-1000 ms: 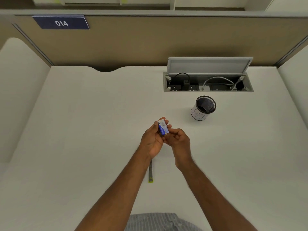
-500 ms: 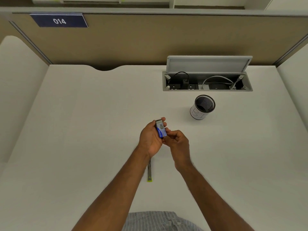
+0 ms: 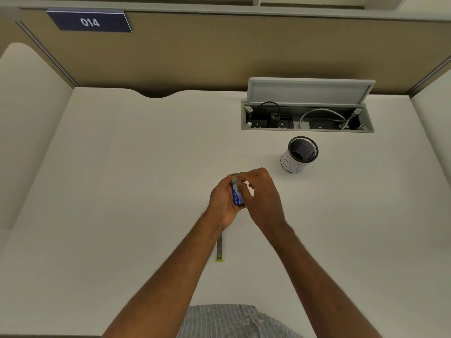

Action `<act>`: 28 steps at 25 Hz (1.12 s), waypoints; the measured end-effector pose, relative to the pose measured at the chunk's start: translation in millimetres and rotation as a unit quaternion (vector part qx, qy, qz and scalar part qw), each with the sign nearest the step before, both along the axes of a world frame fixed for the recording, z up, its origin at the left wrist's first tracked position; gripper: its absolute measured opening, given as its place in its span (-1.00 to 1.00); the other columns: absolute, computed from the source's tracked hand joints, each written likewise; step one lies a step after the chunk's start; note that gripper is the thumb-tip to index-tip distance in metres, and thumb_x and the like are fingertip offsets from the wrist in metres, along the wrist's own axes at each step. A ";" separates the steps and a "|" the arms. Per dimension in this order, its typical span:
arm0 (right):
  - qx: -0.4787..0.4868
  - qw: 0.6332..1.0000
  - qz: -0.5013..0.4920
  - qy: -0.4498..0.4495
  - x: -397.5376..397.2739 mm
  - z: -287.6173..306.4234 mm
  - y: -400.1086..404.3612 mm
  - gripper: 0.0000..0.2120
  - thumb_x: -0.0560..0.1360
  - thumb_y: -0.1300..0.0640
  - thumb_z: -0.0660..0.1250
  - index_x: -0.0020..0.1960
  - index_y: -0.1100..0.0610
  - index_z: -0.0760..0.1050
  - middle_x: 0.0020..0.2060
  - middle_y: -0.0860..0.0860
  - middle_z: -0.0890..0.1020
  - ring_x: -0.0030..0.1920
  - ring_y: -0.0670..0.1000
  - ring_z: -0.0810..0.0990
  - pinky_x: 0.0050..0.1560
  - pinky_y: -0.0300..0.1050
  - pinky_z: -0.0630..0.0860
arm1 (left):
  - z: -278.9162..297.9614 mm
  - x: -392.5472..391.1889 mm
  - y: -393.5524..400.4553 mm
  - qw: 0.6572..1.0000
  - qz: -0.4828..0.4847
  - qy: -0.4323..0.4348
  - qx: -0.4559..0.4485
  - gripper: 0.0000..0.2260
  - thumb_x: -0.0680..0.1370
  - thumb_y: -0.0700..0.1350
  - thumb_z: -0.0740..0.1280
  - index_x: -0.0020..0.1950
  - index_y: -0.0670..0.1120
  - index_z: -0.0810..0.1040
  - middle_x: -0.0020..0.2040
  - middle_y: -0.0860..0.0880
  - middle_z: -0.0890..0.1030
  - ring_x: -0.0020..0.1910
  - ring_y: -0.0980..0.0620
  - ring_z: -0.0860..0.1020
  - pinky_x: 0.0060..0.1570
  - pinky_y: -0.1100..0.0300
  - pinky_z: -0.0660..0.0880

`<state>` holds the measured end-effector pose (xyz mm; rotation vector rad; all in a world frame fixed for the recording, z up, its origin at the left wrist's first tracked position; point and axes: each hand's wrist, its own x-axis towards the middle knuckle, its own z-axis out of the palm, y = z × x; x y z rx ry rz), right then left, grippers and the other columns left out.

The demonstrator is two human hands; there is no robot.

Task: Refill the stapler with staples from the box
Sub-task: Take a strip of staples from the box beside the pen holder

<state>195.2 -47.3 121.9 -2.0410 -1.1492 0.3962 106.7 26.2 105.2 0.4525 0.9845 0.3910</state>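
One small blue-and-white box [image 3: 237,194] of staples, held above the middle of the white desk [image 3: 127,181], cradled upright in the left hand [image 3: 223,202] with fingers curled shut around its back and lower half. At its top end, a pale grey inner part poking out (a tray or a strip of staples; too small to tell). Right hand [image 3: 262,193] closed in over that top end, thumb and forefinger pinched together there, though whether clamped on the grey part or only touching it cannot be made out. Print on the box unreadable.

One thin grey metal strip with a yellow-green tip [image 3: 220,251] lying flat on the desk below the left wrist, its upper end hidden by that wrist (possibly part of the stapler, not certain).

One black mesh cup [image 3: 299,154] with a white wrap, standing upright well apart to the right, contents not visible. One cable box [image 3: 307,115] sunk in the desk behind it, lid raised, with one black and one white cable inside. One blue plate reading 014 [image 3: 89,21] on the tan partition. Striped shirt [image 3: 231,320] cut off at the bottom edge.
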 end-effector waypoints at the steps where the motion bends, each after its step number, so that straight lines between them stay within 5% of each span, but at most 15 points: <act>1: -0.013 0.999 0.021 -0.036 0.9 -1.4 0.7 -0.75 0.60 0.06 0.33 0.23 0.08 0.62 0.06 0.05 0.58 0.01 -0.03 0.57 -0.04 -0.38 0.41 | -0.5 0.1 -1.0 1.000 -0.001 0.006 -0.003 -0.66 0.68 0.07 0.09 0.12 -0.05 0.61 0.04 -0.11 0.67 -0.03 -0.07 0.64 -0.09 0.02 0.59; 4: -0.050 0.992 0.062 -0.101 1.9 -4.8 -0.7 -0.73 0.59 0.09 0.34 0.27 0.09 0.61 0.07 0.11 0.57 0.01 0.04 0.58 -0.07 -0.28 0.43 | 1.4 0.3 -2.1 1.000 -0.005 0.016 0.001 -0.65 0.69 0.07 0.07 0.11 -0.06 0.59 0.04 -0.11 0.66 0.00 -0.08 0.63 -0.04 0.01 0.58; 12: -0.025 0.999 0.048 0.002 3.7 -5.3 -3.2 -0.78 0.63 0.12 0.28 0.16 0.19 0.62 0.08 0.11 0.61 0.04 0.03 0.59 0.04 -0.24 0.50 | 1.1 0.0 -3.9 1.000 -0.022 0.016 -0.007 -0.65 0.69 0.05 0.05 0.06 -0.06 0.58 -0.03 -0.09 0.66 -0.10 -0.04 0.64 -0.11 0.03 0.58; 14: -0.032 0.999 0.021 0.038 4.5 -9.1 -4.8 -0.77 0.61 0.06 0.30 0.18 0.15 0.59 0.11 0.05 0.63 0.04 -0.01 0.60 0.07 -0.19 0.56 | 1.3 -0.6 -1.9 1.000 -0.021 0.006 -0.004 -0.67 0.68 0.04 0.07 0.05 -0.06 0.59 -0.05 -0.09 0.67 -0.15 -0.02 0.66 -0.01 -0.01 0.58; 16: -0.005 0.999 -0.008 0.054 5.9 -10.1 -8.6 -0.80 0.59 0.07 0.35 0.15 0.14 0.59 0.06 0.00 0.65 -0.03 -0.06 0.61 -0.04 -0.34 0.53 | -1.6 -1.4 1.3 1.000 -0.022 0.007 0.001 -0.67 0.66 0.05 0.09 0.10 -0.07 0.59 0.03 -0.13 0.65 -0.06 -0.08 0.63 0.15 -0.09 0.52; 20: 0.016 0.998 -0.043 0.046 13.0 -16.7 -24.9 -0.90 0.55 0.19 0.40 0.07 0.10 0.60 -0.04 -0.06 0.66 -0.09 -0.09 0.62 -0.06 -0.30 0.57 | -5.7 -4.6 7.7 1.000 -0.003 0.024 0.004 -0.65 0.62 0.01 0.09 0.13 -0.14 0.60 -0.05 -0.13 0.58 -0.16 -0.05 0.51 -0.13 0.06 0.51; 28: -0.121 0.992 -0.030 0.035 15.0 -64.0 -55.6 -0.86 0.58 0.23 0.34 0.10 0.10 0.62 -0.01 -0.02 0.62 -0.02 -0.03 0.57 0.02 -0.15 0.55 | -6.5 -3.8 7.7 1.000 0.004 0.012 -0.009 -0.68 0.60 -0.06 0.09 0.10 -0.16 0.59 -0.13 -0.10 0.56 -0.25 -0.01 0.47 -0.22 0.12 0.46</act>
